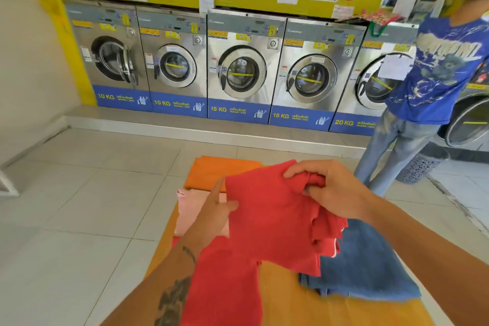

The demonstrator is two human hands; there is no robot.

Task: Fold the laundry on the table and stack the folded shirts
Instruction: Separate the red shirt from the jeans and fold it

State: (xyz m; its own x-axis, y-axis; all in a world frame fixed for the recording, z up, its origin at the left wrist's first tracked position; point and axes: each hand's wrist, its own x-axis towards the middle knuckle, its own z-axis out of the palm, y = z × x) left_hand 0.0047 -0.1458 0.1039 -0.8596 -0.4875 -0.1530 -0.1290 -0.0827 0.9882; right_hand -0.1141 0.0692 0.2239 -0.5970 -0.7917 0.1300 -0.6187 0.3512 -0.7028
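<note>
A red shirt (267, 222) is held up over the orange-covered table (304, 299). My right hand (325, 188) grips a bunched upper edge of it. My left hand (214, 212) holds the shirt's left edge, thumb on the front and fingers stretched behind the cloth. The shirt's lower part hangs down to the table near me. A folded orange garment (219, 172) lies at the table's far end. A folded pink one (190, 209) lies just in front of it, partly behind my left hand. A blue denim piece (365, 264) lies on the right under the red shirt's edge.
A row of steel washing machines (238, 69) lines the yellow back wall. A person in a blue printed shirt and jeans (423, 92) stands at the right, close to the table's far corner, beside a grey perforated basket (423, 167). White tiled floor (87, 206) lies to the left.
</note>
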